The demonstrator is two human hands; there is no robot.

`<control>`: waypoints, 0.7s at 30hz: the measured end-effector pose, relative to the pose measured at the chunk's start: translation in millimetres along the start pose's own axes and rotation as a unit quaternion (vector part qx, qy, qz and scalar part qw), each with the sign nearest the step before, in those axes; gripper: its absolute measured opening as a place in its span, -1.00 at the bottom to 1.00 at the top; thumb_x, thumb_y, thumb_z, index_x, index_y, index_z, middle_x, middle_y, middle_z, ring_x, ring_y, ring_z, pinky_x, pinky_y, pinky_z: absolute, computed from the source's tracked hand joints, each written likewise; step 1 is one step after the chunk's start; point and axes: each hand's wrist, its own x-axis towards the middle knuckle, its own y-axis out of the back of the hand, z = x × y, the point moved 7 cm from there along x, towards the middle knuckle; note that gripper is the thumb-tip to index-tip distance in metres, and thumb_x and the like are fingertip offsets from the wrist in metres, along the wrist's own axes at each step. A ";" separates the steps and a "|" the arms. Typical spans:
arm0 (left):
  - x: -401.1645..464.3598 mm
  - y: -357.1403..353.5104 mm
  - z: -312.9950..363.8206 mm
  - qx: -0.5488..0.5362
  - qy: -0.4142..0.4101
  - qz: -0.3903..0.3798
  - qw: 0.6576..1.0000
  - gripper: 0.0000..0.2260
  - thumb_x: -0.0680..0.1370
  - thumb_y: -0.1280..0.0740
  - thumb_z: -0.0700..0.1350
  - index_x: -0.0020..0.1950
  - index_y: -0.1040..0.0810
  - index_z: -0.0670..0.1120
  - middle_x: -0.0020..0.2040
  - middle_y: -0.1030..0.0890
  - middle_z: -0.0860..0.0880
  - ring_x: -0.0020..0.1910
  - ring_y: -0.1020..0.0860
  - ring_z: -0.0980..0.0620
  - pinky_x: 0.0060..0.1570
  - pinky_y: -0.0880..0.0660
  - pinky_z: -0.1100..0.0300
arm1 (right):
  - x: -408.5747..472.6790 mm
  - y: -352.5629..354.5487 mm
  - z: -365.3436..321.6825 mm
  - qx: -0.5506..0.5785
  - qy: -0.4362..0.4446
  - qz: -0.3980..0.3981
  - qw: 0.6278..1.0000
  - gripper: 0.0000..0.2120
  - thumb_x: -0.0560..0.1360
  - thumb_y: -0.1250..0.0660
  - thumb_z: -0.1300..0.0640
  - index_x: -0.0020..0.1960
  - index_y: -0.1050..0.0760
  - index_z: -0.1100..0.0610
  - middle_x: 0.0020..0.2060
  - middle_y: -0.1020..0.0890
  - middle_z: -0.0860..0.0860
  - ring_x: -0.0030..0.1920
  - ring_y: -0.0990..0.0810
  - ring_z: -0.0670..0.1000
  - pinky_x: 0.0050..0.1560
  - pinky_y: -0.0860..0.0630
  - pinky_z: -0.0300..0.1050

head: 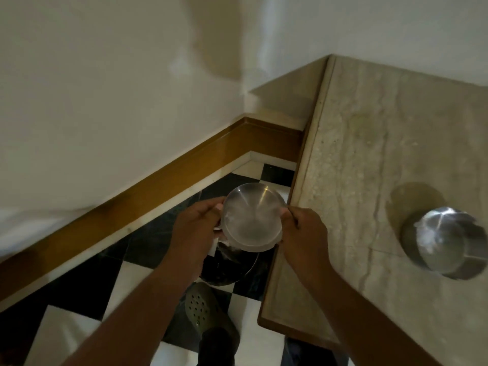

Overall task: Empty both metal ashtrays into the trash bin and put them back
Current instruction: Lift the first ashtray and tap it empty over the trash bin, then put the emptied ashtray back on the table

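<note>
A round metal ashtray [252, 216] hangs over the floor, just left of the counter's edge, its shiny inside facing me. My left hand [196, 228] grips its left rim and my right hand [303, 233] grips its right rim. Directly below it stands the trash bin [229, 268], dark inside, mostly hidden by the ashtray and my hands. A second metal ashtray [446, 241] rests on the marble counter [356, 154] to the right, apart from both hands.
The counter's wooden-trimmed corner [266, 319] juts out by my right forearm. A wall with a brown wooden skirting [158, 186] runs along the left. The floor is black and white checkered tile [126, 281]. My perforated shoe [203, 310] stands beside the bin.
</note>
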 end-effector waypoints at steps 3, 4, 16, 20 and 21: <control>-15.3 -32.3 10.7 0.031 -0.024 -0.011 0.999 -0.79 0.64 -0.26 -0.15 0.20 -0.64 -0.03 0.14 -0.68 -0.05 0.10 -0.64 -0.04 0.01 -0.63 0.07 | 0.7 35.2 11.0 0.031 -0.039 0.018 0.999 -0.71 0.62 -0.21 0.14 -0.18 -0.62 0.19 -0.34 -0.64 0.09 -0.31 -0.63 0.02 -0.29 -0.65 -0.05; -21.2 -45.1 13.6 0.037 -0.034 -0.017 0.999 -0.79 0.64 -0.26 -0.14 0.19 -0.64 -0.02 0.13 -0.68 -0.03 0.09 -0.64 -0.01 -0.04 -0.64 0.16 | -0.2 47.2 18.2 0.030 -0.053 0.031 0.998 -0.70 0.61 -0.22 0.14 -0.18 -0.62 0.24 -0.32 -0.65 0.14 -0.30 -0.64 0.09 -0.27 -0.65 0.09; -33.5 -161.9 18.7 0.132 -0.029 -0.055 0.989 -0.80 0.58 -0.33 -0.17 0.06 -0.71 0.06 0.06 -0.70 0.00 0.08 -0.65 0.01 0.19 -0.58 -0.09 | -21.4 121.3 97.2 0.016 -0.169 0.112 0.979 -0.69 0.58 -0.20 0.24 -0.34 -0.39 0.17 -0.31 -0.48 0.15 -0.30 -0.46 0.05 -0.28 -0.35 -0.10; -30.1 -172.3 16.4 0.153 -0.037 -0.061 0.986 -0.60 0.58 -0.31 -0.19 -0.29 -0.68 0.26 -0.22 -0.68 0.22 -0.15 -0.64 0.24 -0.10 -0.58 0.22 | -16.7 118.7 105.1 0.013 -0.182 0.094 0.979 -0.77 0.60 -0.16 0.21 -0.21 -0.45 0.17 -0.14 -0.57 0.25 -0.17 -0.56 0.15 -0.21 -0.38 -0.13; -29.8 -174.0 16.6 0.153 -0.041 -0.055 0.986 -0.61 0.58 -0.31 -0.20 -0.29 -0.66 0.24 -0.21 -0.67 0.21 -0.15 -0.62 0.25 -0.15 -0.54 0.27 | -16.2 118.5 105.6 0.016 -0.184 0.092 0.978 -0.78 0.60 -0.16 0.21 -0.18 -0.47 0.21 -0.12 -0.58 0.27 -0.13 -0.58 0.18 -0.19 -0.40 -0.11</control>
